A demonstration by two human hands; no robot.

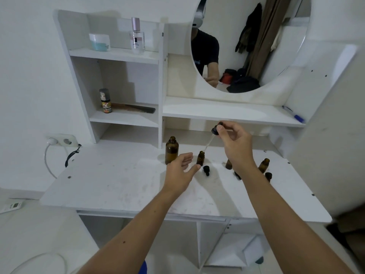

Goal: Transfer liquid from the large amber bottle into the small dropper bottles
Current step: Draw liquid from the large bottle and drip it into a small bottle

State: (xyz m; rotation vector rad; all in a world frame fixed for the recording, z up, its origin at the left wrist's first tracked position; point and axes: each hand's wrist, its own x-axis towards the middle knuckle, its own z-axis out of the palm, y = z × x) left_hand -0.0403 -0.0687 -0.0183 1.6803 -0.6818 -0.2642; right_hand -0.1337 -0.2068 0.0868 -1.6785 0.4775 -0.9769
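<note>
The large amber bottle [171, 150] stands uncapped at the back of the white desk [118, 184]. A small amber dropper bottle [200, 158] stands open just right of it. My right hand [235, 143] pinches a black-capped dropper [215, 129]; its glass pipette slants down with the tip over the small bottle's mouth. My left hand [180, 171] hovers beside the small bottle with fingers apart, the thumb tip near its base; I cannot tell if it touches. Two more small amber bottles [263, 165] [228, 164] stand to the right, one partly hidden by my right wrist.
Loose black dropper caps [206, 170] [268, 176] lie on the desk. A shelf unit [122, 80] holding jars, a perfume bottle and a comb stands at the back left. A round mirror [250, 42] hangs behind. A wall socket with cables [63, 140] is at left.
</note>
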